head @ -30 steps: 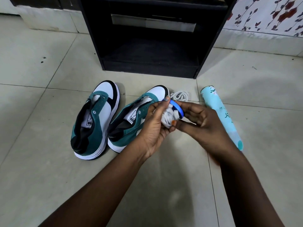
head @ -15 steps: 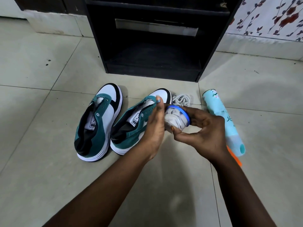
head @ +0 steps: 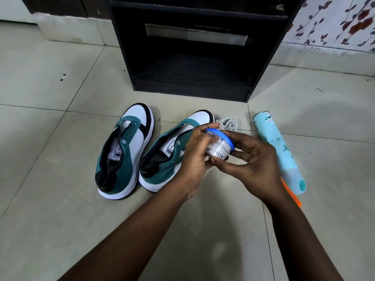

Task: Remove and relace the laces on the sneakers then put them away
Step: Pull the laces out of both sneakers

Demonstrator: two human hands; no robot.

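1. Head view: both hands hold a small clear jar with a blue lid, white lace coiled inside, above the floor.
2. The left hand curls round the jar's left side, fingertips on the lid.
3. The right hand grips the jar from the right, thumb under it.
4. Two unlaced teal sneakers lie side by side: left sneaker, right sneaker, partly behind the left hand.
5. A loose white lace lies just beyond the jar.
6. A pale blue spray can lies at right; a black cabinet stands far.
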